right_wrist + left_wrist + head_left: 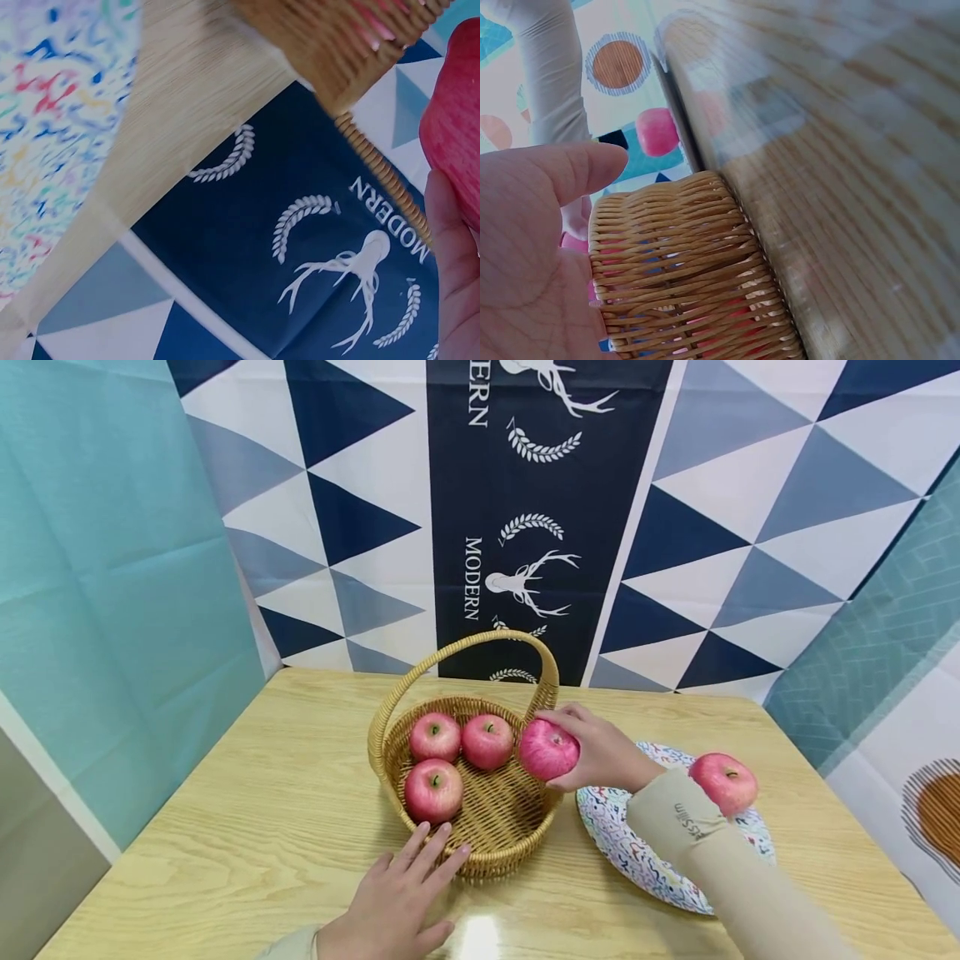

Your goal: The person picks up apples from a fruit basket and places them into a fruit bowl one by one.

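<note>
Your right hand (pixel 597 749) grips an apple (pixel 549 750) at the basket's (pixel 498 863) right; straight-fingered left hand (pixel 399 895) touches its near side. Lower gently, clearing the handle (pixel 549 675).

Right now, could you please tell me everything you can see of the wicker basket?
The wicker basket is tan and roundish, apparently woven from thin strands, with one arched handle. It stands upright on the wood-grain table, left of the patterned plate. Three pinkish-red apples sit inside, toward its left and back; the left grip touches its near rim.
</note>
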`<state>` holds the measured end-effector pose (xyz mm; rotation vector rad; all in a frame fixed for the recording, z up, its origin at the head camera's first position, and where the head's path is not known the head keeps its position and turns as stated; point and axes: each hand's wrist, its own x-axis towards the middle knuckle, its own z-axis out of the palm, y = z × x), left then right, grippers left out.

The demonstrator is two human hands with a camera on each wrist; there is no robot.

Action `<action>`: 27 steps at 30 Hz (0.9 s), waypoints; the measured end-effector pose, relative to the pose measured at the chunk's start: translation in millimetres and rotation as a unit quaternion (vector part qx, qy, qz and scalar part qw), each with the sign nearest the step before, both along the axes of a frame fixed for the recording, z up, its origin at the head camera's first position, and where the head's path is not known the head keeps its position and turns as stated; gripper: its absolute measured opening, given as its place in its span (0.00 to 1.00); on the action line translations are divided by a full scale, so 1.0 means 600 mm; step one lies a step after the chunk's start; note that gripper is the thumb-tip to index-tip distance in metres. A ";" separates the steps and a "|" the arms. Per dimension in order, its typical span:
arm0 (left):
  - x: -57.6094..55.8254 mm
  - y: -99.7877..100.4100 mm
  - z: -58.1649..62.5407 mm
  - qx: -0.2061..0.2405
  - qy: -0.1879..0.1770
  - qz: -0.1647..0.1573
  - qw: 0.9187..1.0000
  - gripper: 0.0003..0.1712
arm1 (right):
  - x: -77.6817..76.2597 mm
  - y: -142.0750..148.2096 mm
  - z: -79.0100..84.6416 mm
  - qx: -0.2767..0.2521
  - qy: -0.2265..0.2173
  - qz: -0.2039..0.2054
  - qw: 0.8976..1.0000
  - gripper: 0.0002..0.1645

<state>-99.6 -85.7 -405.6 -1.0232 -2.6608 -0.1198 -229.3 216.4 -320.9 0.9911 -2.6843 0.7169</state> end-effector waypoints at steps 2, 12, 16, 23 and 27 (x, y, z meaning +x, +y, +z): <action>0.000 0.000 0.000 -0.001 -0.006 0.000 1.000 0.45 | 0.004 0.011 0.000 0.005 -0.006 -0.011 1.000 0.50; 0.002 -0.001 0.006 0.005 -0.015 0.002 1.000 0.43 | 0.006 0.042 0.006 0.005 0.005 -0.030 1.000 0.50; 0.002 -0.002 0.008 0.008 -0.032 0.002 0.999 0.43 | 0.006 0.054 0.006 0.010 0.004 -0.041 0.999 0.50; 0.001 -0.001 0.009 0.002 -0.048 0.002 0.999 0.43 | 0.008 0.084 0.006 0.031 -0.011 -0.078 0.996 0.51; 0.000 0.000 0.009 -0.002 -0.056 0.005 0.998 0.43 | 0.009 0.099 0.008 0.040 -0.018 -0.094 0.995 0.52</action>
